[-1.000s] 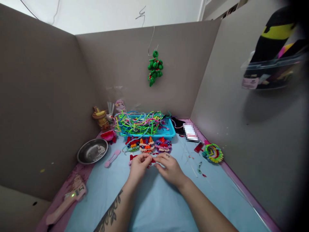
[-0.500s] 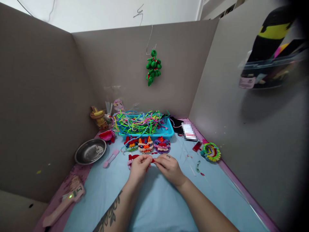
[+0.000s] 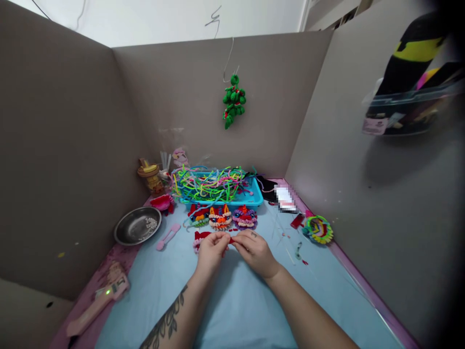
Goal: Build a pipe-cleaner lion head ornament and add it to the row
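My left hand [image 3: 213, 251] and my right hand [image 3: 256, 251] meet over the blue cloth. Both pinch a short red pipe cleaner piece [image 3: 231, 240] between their fingertips, and most of it is hidden by the fingers. Just behind my left hand lies a red and pink pipe cleaner piece [image 3: 199, 237], partly covered by that hand. Beyond the hands, three fuzzy pipe cleaner animal faces sit in a row: a red and green one [image 3: 198, 216], an orange one [image 3: 220, 217] and a purple one [image 3: 245, 218].
Behind the faces stands a blue tray [image 3: 257, 196] heaped with pipe cleaners [image 3: 210, 184]. To the left are a metal bowl [image 3: 134, 230], a pink double-ended tool [image 3: 168, 237] and a pink glue gun [image 3: 98, 305]. On the right are a phone [image 3: 286, 198] and a yellow-green fuzzy ring [image 3: 319, 229].
The view has shifted slightly, so everything sits a little further right. Both hands keep their pinch on the red piece with hardly any visible movement.
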The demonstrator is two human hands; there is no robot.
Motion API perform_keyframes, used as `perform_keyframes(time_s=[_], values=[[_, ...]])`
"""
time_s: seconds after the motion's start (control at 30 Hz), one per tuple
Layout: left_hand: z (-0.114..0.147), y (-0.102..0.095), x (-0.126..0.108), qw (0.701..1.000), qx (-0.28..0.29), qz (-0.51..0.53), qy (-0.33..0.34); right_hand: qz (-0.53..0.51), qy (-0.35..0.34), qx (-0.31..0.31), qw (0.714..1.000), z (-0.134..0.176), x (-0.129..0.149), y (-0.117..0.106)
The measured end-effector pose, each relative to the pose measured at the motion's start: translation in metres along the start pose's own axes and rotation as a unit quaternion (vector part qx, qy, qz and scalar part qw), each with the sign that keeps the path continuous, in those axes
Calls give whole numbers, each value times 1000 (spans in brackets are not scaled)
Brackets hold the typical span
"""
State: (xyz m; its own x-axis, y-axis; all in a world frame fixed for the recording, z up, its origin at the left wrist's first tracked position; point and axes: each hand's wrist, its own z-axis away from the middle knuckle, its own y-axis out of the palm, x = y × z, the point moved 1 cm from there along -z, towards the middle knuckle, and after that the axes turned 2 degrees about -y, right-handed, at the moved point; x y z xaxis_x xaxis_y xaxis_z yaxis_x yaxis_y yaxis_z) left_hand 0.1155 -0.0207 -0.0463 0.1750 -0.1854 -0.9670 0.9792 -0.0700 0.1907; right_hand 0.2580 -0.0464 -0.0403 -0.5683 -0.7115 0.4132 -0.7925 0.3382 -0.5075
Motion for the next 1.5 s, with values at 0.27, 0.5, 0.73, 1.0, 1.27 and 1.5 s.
perform_keyframes(time_s=[0.27, 0.5, 0.73, 1.0, 1.27, 1.5], values=[[-2, 0, 8, 1000, -9, 7, -3, 7, 7, -10, 1000, -1, 3, 3], [0, 1, 7, 1000, -9, 17, -6, -1, 15, -26, 1000, 3, -2, 5], [-2, -1, 6, 1000, -6, 15, 8, -16, 11, -19, 1000, 0, -2, 3], [1, 1, 4, 1000, 9, 21, 0, -31, 38, -33, 998, -1, 4, 1], [0, -1, 1, 999, -5, -22, 31, -70, 75, -34, 994, -3, 2, 2], [3, -1, -5, 995, -22, -59, 74, -91, 149, -70, 982, -3, 10, 9]])
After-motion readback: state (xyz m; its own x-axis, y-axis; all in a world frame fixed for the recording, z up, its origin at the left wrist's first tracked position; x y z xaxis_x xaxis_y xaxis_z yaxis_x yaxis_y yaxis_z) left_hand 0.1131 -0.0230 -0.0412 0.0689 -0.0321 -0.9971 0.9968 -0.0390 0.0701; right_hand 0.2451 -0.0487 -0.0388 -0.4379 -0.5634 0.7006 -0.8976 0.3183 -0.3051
